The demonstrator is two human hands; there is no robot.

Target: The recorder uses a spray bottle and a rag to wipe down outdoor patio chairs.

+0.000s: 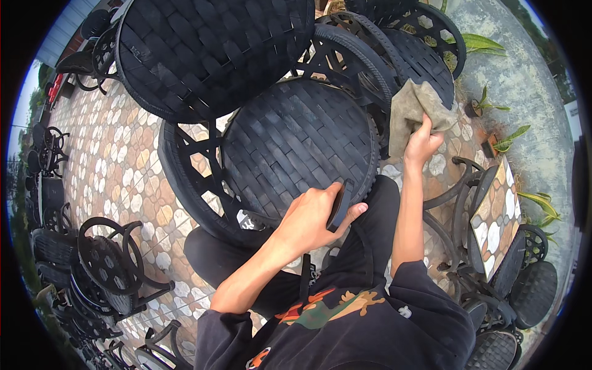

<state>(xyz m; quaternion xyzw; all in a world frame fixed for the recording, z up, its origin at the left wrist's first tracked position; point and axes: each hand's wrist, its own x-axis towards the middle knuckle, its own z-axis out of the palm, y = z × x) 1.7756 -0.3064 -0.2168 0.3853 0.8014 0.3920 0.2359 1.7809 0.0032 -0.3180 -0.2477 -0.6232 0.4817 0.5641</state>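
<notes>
My left hand (307,217) is closed around a black flat slab (341,206), seen mostly edge-on, at the near rim of a round seat (296,143); I cannot tell exactly what the slab is. That seat is woven from black rubber strips and belongs to a tyre-rubber chair between my knees. A crumpled grey-beige cloth (411,113) is gripped in my right hand (422,141), raised to the right of the seat. Beyond the seat rises a large oval woven panel (212,55). Curved tyre-tread sides (185,185) with lattice straps flank the seat.
Another black chair (416,60) stands close behind at the upper right. A small table with a stone-mosaic top (497,219) is on my right, with potted plants (495,145) beyond it. More black chairs (113,268) crowd the left of the patterned tile floor (125,148).
</notes>
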